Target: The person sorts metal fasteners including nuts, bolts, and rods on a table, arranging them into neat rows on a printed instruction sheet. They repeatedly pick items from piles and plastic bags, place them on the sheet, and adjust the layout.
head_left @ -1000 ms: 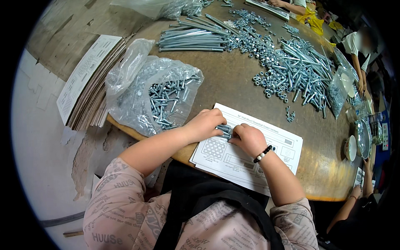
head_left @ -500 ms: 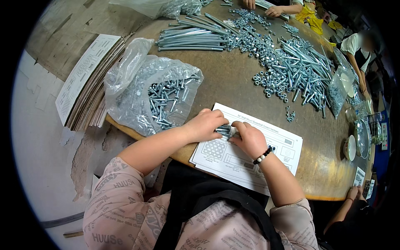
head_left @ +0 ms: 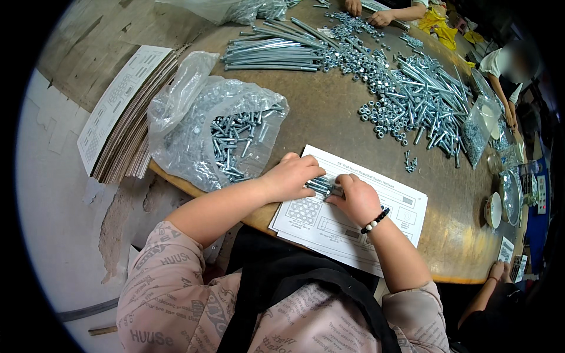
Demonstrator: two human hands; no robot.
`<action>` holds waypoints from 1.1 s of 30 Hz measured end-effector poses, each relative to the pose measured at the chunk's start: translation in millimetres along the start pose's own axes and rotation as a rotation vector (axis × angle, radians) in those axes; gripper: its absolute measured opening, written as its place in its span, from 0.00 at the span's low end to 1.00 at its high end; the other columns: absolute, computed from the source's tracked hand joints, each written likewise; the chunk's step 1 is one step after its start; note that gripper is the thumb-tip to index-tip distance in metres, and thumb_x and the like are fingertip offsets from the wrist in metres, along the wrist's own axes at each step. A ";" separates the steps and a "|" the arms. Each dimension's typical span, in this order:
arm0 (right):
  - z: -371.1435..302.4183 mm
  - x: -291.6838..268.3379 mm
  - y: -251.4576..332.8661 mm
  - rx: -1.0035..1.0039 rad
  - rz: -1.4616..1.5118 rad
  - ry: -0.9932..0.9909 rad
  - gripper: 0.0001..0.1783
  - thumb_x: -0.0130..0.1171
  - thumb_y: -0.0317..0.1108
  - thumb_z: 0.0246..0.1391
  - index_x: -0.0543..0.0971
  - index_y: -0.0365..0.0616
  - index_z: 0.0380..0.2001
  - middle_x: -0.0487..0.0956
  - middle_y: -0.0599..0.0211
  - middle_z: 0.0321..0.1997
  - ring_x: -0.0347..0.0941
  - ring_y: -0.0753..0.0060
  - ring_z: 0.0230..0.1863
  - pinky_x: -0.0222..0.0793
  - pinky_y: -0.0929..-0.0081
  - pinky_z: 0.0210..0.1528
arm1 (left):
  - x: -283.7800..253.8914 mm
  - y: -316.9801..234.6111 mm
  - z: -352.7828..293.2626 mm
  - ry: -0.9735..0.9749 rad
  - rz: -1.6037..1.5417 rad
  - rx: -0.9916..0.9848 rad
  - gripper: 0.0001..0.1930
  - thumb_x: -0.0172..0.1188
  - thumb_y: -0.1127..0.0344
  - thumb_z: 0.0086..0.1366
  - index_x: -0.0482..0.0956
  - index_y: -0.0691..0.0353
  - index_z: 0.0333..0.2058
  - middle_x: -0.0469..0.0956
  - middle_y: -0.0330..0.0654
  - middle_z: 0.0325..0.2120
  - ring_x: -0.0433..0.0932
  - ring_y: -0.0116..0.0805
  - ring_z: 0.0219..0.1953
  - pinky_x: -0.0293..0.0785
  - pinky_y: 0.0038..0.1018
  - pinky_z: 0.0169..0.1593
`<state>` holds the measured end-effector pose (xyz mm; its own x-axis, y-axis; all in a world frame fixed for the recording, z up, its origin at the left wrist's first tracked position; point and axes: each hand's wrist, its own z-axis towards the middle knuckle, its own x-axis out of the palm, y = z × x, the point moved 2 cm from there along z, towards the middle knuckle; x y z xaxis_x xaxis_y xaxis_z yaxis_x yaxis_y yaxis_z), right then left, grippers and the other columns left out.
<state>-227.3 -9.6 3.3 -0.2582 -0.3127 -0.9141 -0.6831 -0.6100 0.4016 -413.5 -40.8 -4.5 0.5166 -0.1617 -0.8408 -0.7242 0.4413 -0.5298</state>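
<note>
Between my two hands lies a small bundle of silver bolts [head_left: 318, 185], side by side over a printed sheet [head_left: 347, 238]. My left hand [head_left: 291, 178] is closed around one end of the bundle, its fingers bent and thumb pressed in. At the other end my right hand [head_left: 358, 200] grips the bolts between thumb and fingers; its fingertips are partly hidden. The sheet, with outline drawings of hardware, tops a thin stack at the table's near edge. Left of my hands, an open clear plastic bag [head_left: 194, 126] spills short bolts [head_left: 231, 144].
Long rods [head_left: 271, 56] lie at the far side, beside heaps of nuts [head_left: 382, 112] and bolts [head_left: 429, 100]. A stack of printed cards [head_left: 120, 115] stands at the left. A bowl [head_left: 493, 210] is at the right. Other people's hands [head_left: 382, 17] work around the table.
My right hand has shifted slightly to the right, and more of the bolts shows between my hands. My left hand stays nearly in place.
</note>
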 end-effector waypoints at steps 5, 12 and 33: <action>3.5 1.4 3.5 0.040 -0.026 0.079 0.15 0.60 0.43 0.44 0.75 0.47 0.32 0.75 0.62 0.30 0.73 0.58 0.32 0.69 0.64 0.34 | 4.2 0.5 1.0 -0.008 0.002 0.006 0.21 0.64 0.64 0.47 0.73 0.58 0.42 0.71 0.41 0.38 0.70 0.38 0.44 0.59 0.35 0.50; 22.4 -30.1 6.9 0.019 0.080 0.045 0.10 0.58 0.38 0.46 0.78 0.46 0.31 0.76 0.61 0.32 0.73 0.57 0.34 0.69 0.65 0.36 | -15.8 -1.2 -8.2 -0.116 0.017 -0.084 0.17 0.61 0.64 0.50 0.74 0.58 0.40 0.72 0.42 0.37 0.71 0.41 0.42 0.63 0.35 0.47; 150.6 57.0 99.8 -0.834 -0.278 -0.117 0.07 0.48 0.33 0.46 0.75 0.45 0.27 0.72 0.66 0.35 0.69 0.65 0.40 0.66 0.70 0.39 | -96.8 63.3 -44.6 -0.505 -0.056 -0.975 0.16 0.54 0.61 0.53 0.75 0.65 0.37 0.74 0.55 0.39 0.73 0.52 0.42 0.68 0.39 0.46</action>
<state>-413.0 21.3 -17.1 -0.2563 -0.0252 -0.9663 -0.0229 -0.9992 0.0321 -529.7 -36.5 38.4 0.5263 0.3186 -0.7883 -0.6289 -0.4782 -0.6131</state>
